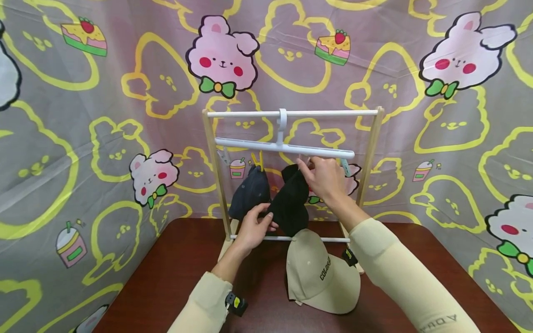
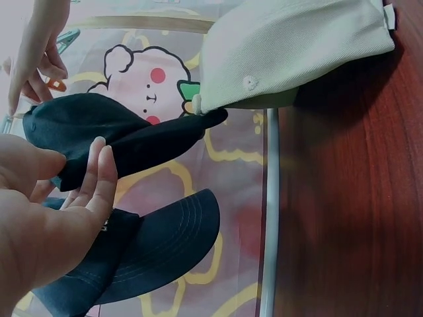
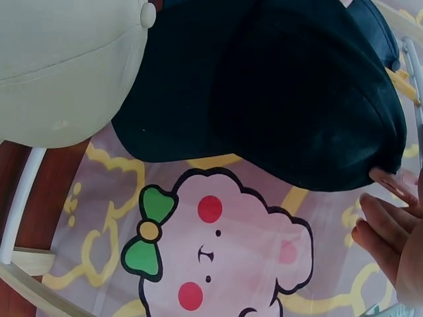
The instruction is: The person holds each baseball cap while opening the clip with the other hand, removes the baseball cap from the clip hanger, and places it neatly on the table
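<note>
A black cap (image 1: 289, 203) hangs beneath a white hanger (image 1: 250, 145). My left hand (image 1: 254, 227) pinches the cap's lower left edge between thumb and fingers, which the left wrist view shows close up. Up at the cap's top, my right hand (image 1: 326, 178) pinches a pinkish clip (image 3: 395, 187) that sits against the cap's edge. To the left, a dark blue cap (image 1: 251, 192) hangs from a yellow clip (image 1: 258, 160). A beige cap (image 1: 310, 273) with dark lettering is in front, its crown overlapping the black cap's lower end in the head view.
The hanger hooks over the top rail (image 1: 333, 113) of a wooden-sided rack (image 1: 369, 152) on a reddish-brown table (image 1: 158, 277). A teal clip (image 1: 345, 167) hangs near the hanger's right end, a pale clip (image 1: 225, 155) near its left. Patterned curtain (image 1: 291, 55) surrounds the table.
</note>
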A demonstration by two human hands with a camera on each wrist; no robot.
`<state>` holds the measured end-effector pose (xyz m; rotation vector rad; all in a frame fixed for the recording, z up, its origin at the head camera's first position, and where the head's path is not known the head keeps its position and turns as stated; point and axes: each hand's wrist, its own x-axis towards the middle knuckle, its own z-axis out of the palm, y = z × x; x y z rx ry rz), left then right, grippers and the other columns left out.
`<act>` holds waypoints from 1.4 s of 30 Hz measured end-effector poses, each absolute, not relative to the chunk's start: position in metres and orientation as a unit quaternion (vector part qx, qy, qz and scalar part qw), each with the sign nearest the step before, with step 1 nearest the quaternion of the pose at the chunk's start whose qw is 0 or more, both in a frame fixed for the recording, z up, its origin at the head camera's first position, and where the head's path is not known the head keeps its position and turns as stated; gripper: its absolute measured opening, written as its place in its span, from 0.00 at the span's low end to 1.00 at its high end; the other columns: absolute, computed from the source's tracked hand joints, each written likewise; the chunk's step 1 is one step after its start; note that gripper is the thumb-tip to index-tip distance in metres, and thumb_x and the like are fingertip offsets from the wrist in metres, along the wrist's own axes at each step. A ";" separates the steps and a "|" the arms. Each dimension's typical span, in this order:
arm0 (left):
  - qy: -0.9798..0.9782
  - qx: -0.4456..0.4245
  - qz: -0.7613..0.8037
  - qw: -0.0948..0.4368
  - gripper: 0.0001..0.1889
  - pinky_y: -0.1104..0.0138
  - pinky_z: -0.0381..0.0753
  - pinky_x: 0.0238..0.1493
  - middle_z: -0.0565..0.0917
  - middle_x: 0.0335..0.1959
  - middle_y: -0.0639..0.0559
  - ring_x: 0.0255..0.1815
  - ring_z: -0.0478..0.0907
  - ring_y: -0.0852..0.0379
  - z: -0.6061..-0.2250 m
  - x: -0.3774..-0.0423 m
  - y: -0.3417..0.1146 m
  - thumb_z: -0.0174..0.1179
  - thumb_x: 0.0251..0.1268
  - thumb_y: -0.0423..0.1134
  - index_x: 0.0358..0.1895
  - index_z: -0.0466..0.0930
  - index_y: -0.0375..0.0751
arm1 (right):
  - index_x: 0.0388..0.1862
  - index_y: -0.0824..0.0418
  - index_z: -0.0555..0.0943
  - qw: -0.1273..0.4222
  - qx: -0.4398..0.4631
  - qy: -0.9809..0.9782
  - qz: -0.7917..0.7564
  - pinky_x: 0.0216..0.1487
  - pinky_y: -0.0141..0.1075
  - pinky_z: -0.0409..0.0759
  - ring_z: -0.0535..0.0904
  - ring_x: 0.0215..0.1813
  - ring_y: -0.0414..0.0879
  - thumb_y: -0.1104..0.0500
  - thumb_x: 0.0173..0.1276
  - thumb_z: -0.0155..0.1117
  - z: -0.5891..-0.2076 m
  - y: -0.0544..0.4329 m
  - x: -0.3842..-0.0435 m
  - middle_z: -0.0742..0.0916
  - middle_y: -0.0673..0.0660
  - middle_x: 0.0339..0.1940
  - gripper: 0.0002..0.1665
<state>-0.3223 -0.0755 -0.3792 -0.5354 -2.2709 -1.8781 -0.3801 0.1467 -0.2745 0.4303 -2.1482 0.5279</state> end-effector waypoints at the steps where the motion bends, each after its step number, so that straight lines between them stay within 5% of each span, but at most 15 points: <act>1: -0.755 -0.177 -0.627 0.072 0.21 0.51 0.88 0.46 0.77 0.54 0.31 0.39 0.87 0.36 -0.379 -0.322 -0.075 0.52 0.79 0.30 0.70 0.69 0.28 | 0.23 0.57 0.79 0.435 0.167 -0.860 0.209 0.17 0.42 0.68 0.74 0.19 0.51 0.38 0.75 0.61 -0.274 0.145 -0.380 0.78 0.53 0.14 0.28; 6: -0.756 -0.175 -0.627 0.068 0.21 0.51 0.88 0.46 0.75 0.60 0.31 0.40 0.87 0.37 -0.380 -0.320 -0.075 0.53 0.79 0.31 0.70 0.69 0.28 | 0.17 0.58 0.77 0.455 0.146 -0.855 0.201 0.16 0.42 0.65 0.72 0.15 0.52 0.39 0.72 0.65 -0.274 0.139 -0.382 0.75 0.53 0.11 0.30; 12: -0.753 -0.190 -0.626 0.070 0.16 0.53 0.89 0.45 0.80 0.51 0.31 0.39 0.87 0.36 -0.379 -0.319 -0.076 0.53 0.78 0.30 0.64 0.73 0.28 | 0.12 0.59 0.74 0.480 0.146 -0.841 0.205 0.16 0.40 0.59 0.68 0.13 0.52 0.42 0.72 0.67 -0.275 0.137 -0.385 0.70 0.52 0.08 0.33; 33: -0.754 -0.216 -0.619 0.038 0.14 0.55 0.89 0.46 0.79 0.52 0.34 0.37 0.88 0.49 -0.378 -0.317 -0.078 0.53 0.78 0.28 0.61 0.76 0.30 | 0.09 0.60 0.73 0.508 0.113 -0.833 0.187 0.15 0.41 0.57 0.68 0.13 0.55 0.38 0.70 0.68 -0.280 0.128 -0.394 0.68 0.52 0.07 0.37; 42: -0.751 -0.225 -0.621 0.026 0.18 0.54 0.88 0.48 0.74 0.61 0.30 0.45 0.85 0.29 -0.378 -0.316 -0.079 0.52 0.79 0.29 0.67 0.71 0.26 | 0.07 0.59 0.70 0.514 0.108 -0.831 0.183 0.15 0.42 0.58 0.68 0.12 0.56 0.40 0.70 0.68 -0.279 0.126 -0.394 0.69 0.53 0.06 0.37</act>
